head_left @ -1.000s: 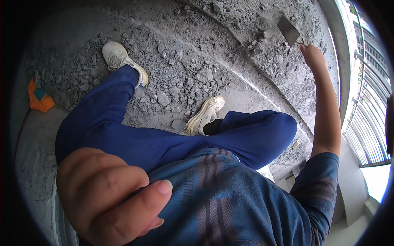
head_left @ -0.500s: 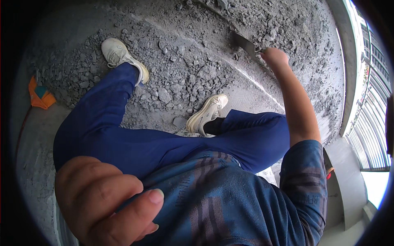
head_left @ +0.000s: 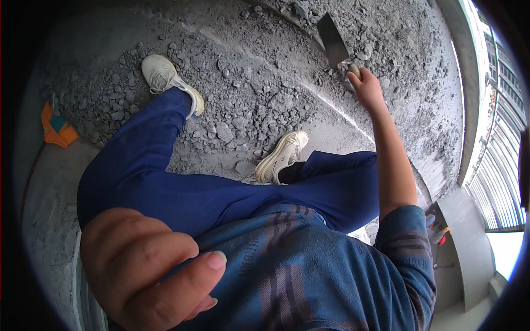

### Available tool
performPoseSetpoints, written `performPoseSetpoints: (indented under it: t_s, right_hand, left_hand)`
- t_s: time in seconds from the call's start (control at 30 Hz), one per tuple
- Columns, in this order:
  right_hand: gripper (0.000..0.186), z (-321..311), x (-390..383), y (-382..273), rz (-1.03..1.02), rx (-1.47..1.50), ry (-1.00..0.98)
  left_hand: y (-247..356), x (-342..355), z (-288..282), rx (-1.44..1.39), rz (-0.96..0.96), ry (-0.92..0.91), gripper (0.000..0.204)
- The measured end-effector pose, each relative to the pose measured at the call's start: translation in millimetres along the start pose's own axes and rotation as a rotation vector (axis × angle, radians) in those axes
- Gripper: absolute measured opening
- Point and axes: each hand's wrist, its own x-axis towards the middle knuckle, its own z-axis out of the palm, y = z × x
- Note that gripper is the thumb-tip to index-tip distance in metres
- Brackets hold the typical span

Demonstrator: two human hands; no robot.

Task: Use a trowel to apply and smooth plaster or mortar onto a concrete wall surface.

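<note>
The fingers (head_left: 356, 82) of the right hand (head_left: 369, 91) are closed around the short, wood-coloured handle of a grey, flat-bladed metal trowel (head_left: 333, 43). Read from the centre of the view, this hand sits at 2 o'clock and the trowel at 1 o'clock, the blade pointing toward 11 o'clock from the hand. The blade is over loose grey stone rubble (head_left: 237, 105); I cannot tell whether it touches.

The fingers of the left hand (head_left: 141, 270), large and close to the camera at 8 o'clock, are curled in with the thumb alongside; I cannot tell whether they hold anything. Farther out, 2 cream lace-up shoes (head_left: 282, 157) stand at the rubble, 1 near the centre, 1 between 10 and 11 o'clock. At 9 o'clock an orange-and-teal broom head (head_left: 59, 132) rests on the grey floor (head_left: 52, 226). At 3 o'clock a pale metal-barred railing (head_left: 497, 165) runs beyond a grey concrete ledge (head_left: 469, 83).
</note>
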Motion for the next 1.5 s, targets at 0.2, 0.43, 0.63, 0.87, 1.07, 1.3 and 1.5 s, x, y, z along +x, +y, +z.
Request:
performPoseSetpoints:
  t_s: [0.2, 0.43, 0.63, 0.87, 1.07, 1.3, 1.5]
  right_hand:
    - [0.051, 145.3, 47.3, -177.3, -0.180, 0.236, -0.171]
    - [0.055, 142.3, 78.7, -134.7, 0.123, 0.377, -0.093]
    - [0.041, 135.8, 15.7, -27.1, 0.397, 0.815, -0.184]
    - [0.039, 126.0, -23.7, -6.1, 0.388, 1.091, -0.377]
    - [0.038, 155.0, 20.4, -37.9, 0.389, 1.067, -0.230]
    - [0.036, 172.8, -83.2, -9.0, 0.853, 1.609, -0.187]
    - [0.040, 181.0, -73.4, -74.7, 0.738, 1.635, 0.019]
  left_hand:
    - [2.5, 4.0, 1.8, -0.002, -0.061, -0.044, 0.036]
    - [-3.7, -10.9, -3.4, 0.026, -0.082, -0.100, 0.040]
    - [-1.6, 24.9, -10.8, 0.055, 0.039, -0.156, 0.041]
    - [-12.8, 70.5, -15.6, 0.026, 0.213, -0.278, 0.041]
    - [-36.5, 125.8, -12.8, 0.054, 0.252, -0.316, 0.039]
    - [-90.1, 195.7, 2.2, 0.041, 0.012, -0.669, 0.037]
    - [-78.6, 207.5, 47.1, 0.325, 0.314, -0.817, 0.035]
